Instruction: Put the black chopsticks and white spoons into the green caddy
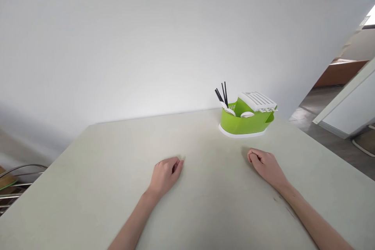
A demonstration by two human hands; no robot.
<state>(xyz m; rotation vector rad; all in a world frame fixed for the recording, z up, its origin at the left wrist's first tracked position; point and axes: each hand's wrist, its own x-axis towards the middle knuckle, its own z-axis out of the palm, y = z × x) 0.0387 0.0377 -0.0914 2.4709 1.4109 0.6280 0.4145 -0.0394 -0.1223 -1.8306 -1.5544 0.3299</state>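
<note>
My left hand (pixel 165 175) rests on the pale table (pixel 205 203) in a loose fist, thumb against the curled fingers. My right hand (pixel 266 165) lies farther right, also curled into a fist. Nothing shows in either one. Just beyond my right hand stands a green utensil holder (pixel 240 124) with a white base and a slotted white top (pixel 258 100). Black chopsticks (pixel 225 94) poke up from its left end, and white spoons (pixel 229 111) lean at its rim. The holder is apart from both hands.
A white wall (pixel 164 47) runs along the table's back edge. Past the right edge are a grey floor (pixel 316 105) and a white panel (pixel 351 105). A metal rack (pixel 14 196) stands beyond the left edge, lower than the tabletop.
</note>
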